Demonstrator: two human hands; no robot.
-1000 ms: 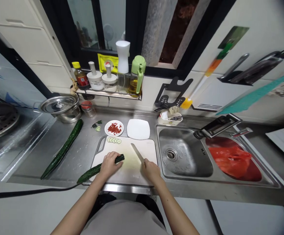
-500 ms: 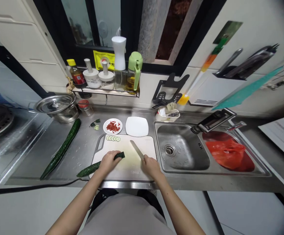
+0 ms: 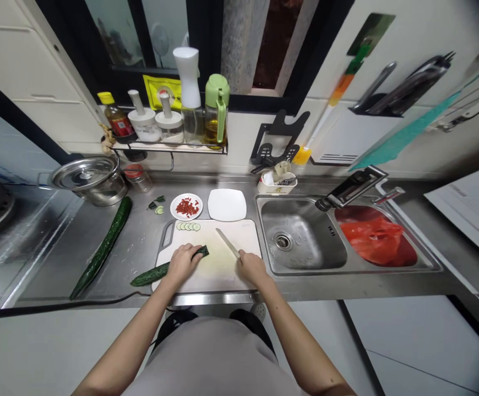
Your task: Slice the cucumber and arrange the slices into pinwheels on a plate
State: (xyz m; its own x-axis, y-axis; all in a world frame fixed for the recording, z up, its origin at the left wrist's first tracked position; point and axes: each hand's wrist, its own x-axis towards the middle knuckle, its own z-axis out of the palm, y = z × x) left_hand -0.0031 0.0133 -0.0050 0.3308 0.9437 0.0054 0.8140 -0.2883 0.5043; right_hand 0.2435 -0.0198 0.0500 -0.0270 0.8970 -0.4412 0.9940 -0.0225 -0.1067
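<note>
My left hand (image 3: 184, 262) is closed over a dark green cucumber (image 3: 151, 274) lying across the left part of the white cutting board (image 3: 223, 280). The cucumber's cut end pokes out past my fingertips. In my right hand (image 3: 251, 268) is a knife (image 3: 228, 243), gripped by its handle, the blade pointing away and to the left over the board, apart from the cucumber. A short row of cucumber slices (image 3: 188, 226) lies along the board's far edge. Behind the board are a plate of chopped red pieces (image 3: 187, 207) and a white square plate (image 3: 227, 204).
A whole cucumber (image 3: 103, 247) lies on the counter at left, near a lidded steel pot (image 3: 88, 179). Cucumber ends (image 3: 157, 204) sit behind the board. To the right is a double sink (image 3: 305, 242) with a red plastic bag (image 3: 371, 239). Bottles stand on a rack (image 3: 173, 147).
The camera view has shifted slightly, so the scene sits a little higher and further left. Both hands keep their hold on the cucumber and the knife, with little movement against the board.
</note>
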